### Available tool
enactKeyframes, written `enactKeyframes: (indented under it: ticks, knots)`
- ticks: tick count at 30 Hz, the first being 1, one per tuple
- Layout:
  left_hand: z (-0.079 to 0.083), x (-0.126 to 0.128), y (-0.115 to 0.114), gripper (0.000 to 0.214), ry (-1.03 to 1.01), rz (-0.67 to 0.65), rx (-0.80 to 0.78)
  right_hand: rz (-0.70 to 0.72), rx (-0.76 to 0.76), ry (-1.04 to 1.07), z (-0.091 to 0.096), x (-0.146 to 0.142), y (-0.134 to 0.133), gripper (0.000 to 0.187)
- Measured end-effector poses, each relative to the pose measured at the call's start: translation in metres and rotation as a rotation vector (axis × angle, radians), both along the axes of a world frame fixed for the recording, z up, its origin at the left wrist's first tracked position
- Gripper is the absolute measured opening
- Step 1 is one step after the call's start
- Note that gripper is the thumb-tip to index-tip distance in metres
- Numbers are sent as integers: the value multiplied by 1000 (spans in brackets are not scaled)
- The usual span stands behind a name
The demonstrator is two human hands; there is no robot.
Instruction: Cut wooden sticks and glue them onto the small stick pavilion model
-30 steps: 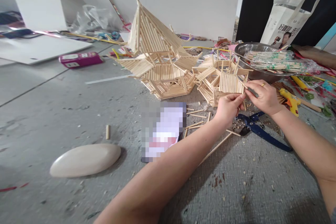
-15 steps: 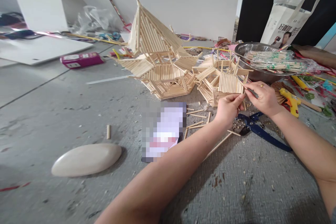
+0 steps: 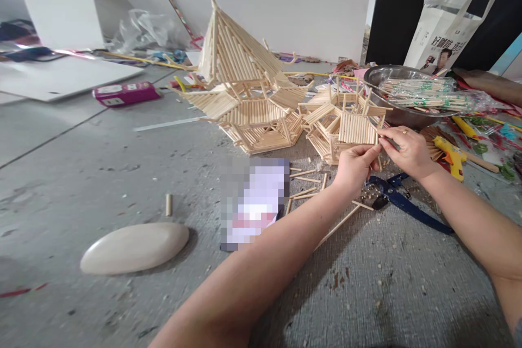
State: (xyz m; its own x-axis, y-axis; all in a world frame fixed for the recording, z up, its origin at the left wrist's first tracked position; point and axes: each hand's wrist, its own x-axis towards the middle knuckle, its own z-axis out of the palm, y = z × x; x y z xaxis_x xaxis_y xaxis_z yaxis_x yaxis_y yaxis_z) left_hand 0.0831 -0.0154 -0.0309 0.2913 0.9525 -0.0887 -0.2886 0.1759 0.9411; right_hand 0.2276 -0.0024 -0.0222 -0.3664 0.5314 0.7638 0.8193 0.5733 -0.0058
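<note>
A small model of pale wooden sticks [image 3: 322,133] stands on the floor. Its near panel of upright sticks [image 3: 358,129] faces me. At that panel's right edge, my left hand [image 3: 356,166] is closed in a pinch, the fingertips just under the panel's lower corner. My right hand [image 3: 405,149], with a ring on one finger, pinches the same edge from the right. Fingertips of both hands nearly meet, and a thin stick end shows below them. To the left rises a taller stick pavilion [image 3: 240,57] with a pointed roof.
Blue pruning shears [image 3: 402,204] and loose cut sticks [image 3: 304,194] lie close by. Beyond are a yellow glue gun [image 3: 452,156] and a metal basin [image 3: 377,79] holding bagged sticks. A phone [image 3: 256,201], smooth pale oval object [image 3: 134,247] and purple packet [image 3: 126,93] lie left.
Almost nothing differs. Both hands keep their pinch at the panel's edge, and the view has shifted very slightly.
</note>
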Motion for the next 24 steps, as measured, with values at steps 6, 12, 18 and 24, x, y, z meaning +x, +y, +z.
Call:
enactKeyframes:
  ticks: [6,12,18,24]
  knots:
    - [-1,-1,0,19,-12,16,11,-10,-11,-5,2,-1,-1,19]
    - [1,-1,-1,19,4,27,2,-16,-14,-5,2,-1,-2,19]
    - [6,-2,0,19,0,-4,-20,10,-25,-35,3,-1,-3,20]
    - [7,-4,2,19,-12,-38,-34,-10,-27,-109,6,-1,-6,20]
